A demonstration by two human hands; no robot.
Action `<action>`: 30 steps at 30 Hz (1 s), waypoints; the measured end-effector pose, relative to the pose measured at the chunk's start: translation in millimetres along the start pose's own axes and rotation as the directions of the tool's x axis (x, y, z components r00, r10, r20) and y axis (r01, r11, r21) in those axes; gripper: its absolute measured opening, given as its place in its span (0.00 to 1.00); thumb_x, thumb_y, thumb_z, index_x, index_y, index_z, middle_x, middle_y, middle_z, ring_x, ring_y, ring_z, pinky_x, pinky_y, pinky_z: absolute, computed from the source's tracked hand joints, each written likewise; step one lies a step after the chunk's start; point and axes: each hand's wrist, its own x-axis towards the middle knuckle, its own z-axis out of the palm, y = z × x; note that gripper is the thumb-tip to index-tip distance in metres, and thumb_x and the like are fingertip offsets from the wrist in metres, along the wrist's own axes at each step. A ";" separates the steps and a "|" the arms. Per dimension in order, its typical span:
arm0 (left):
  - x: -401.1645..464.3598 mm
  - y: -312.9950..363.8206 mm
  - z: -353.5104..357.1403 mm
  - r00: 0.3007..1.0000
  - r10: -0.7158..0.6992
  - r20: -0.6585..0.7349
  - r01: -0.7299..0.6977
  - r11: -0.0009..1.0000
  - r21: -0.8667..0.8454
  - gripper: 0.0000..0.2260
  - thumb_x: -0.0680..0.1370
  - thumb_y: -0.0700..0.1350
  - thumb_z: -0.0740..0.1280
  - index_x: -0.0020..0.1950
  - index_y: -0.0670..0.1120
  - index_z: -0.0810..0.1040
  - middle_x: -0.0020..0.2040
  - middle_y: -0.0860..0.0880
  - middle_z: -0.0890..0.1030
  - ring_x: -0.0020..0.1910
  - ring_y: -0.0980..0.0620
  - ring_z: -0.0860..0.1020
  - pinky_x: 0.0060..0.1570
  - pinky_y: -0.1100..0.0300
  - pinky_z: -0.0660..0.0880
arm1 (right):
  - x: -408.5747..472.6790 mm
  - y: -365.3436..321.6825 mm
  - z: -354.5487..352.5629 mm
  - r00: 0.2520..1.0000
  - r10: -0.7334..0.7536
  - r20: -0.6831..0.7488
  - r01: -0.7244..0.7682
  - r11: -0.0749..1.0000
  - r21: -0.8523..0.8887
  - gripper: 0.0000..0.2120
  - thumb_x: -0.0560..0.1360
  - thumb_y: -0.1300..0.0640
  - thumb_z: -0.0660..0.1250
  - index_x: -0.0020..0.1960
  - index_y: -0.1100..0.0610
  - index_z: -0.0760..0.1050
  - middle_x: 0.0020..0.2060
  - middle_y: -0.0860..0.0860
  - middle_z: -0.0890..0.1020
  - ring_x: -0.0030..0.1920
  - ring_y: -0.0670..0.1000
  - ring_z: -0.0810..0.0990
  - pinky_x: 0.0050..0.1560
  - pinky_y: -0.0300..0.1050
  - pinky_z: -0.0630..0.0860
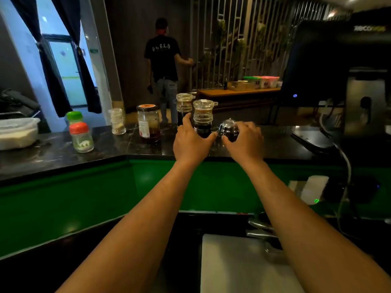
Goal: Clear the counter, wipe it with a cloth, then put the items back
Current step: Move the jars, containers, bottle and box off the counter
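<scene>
Nearest the lens: two bare forearms reaching forward over a white board (243, 265) and a green ledge (84, 197). At the reach's end, left hand (191, 140) curled around a glass dispenser (203, 118) of dark liquid, index finger extended towards a second dispenser (184, 105) just behind it. Right hand (245, 137) cupped over a small shiny metal pot (229, 129), fingers bent around its far side; true grip or mere contact hard to judge. Both vessels standing on the black counter (105, 146), just beside each other between the two hands.

Further left of the left hand: a red-labelled jar (148, 123), a small clear jar (117, 121), two bottles capped red (81, 137) and green (74, 117), and a white tub (18, 133) at the frame edge.

Likely risks: spilled sauce from a tilted dispenser, loosely lidded; the rear dispenser toppled by the extended finger.

Hidden or unclear: no cloth in view; pot's base masked by fingers; the dark equipment right of the right hand mostly shadowed; a person in the background facing away.
</scene>
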 end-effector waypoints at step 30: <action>-41.3 -24.8 -36.8 1.000 -0.019 -0.007 0.016 0.951 -0.310 0.21 0.72 0.53 0.78 0.61 0.51 0.77 0.48 0.61 0.78 0.44 0.67 0.75 0.39 0.78 0.68 | -33.0 -16.1 -13.6 0.993 0.100 -0.067 -0.100 0.995 -0.006 0.37 0.65 0.27 0.66 0.65 0.50 0.72 0.59 0.51 0.80 0.59 0.58 0.74 0.58 0.54 0.68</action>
